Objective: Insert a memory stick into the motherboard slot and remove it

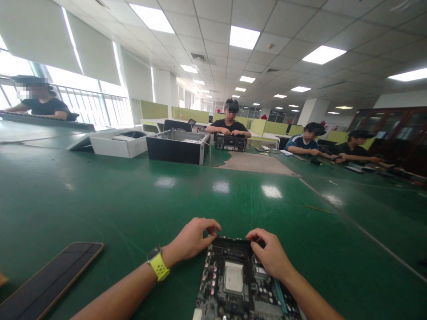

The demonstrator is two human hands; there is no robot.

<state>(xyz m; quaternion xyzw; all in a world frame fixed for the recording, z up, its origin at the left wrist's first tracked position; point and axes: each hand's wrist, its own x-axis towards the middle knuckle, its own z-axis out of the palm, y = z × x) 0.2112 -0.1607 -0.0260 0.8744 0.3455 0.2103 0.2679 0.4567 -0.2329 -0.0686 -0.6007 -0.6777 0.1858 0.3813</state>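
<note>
A dark motherboard (pixel 218 303) lies on the green table in front of me, cut off by the bottom of the view. A square silver processor (pixel 234 278) sits in its socket. Long dark memory slots (pixel 231 244) run along the far edge. My left hand (pixel 191 238), with a yellow-banded watch (pixel 159 263) on the wrist, has curled fingers and thumb at the far left corner of the board. At the far right corner, my right hand (pixel 271 253) is closed, thumb and forefinger close together on the edge. Exactly what the fingertips pinch is partly hidden.
A dark flat panel with a brown rim (pixel 50 282) lies at the left. Across the green table (pixel 140 195) stand an open computer case (pixel 175 149) and a white box (pixel 116 144). A person (pixel 230 124) handles another case; several others sit around.
</note>
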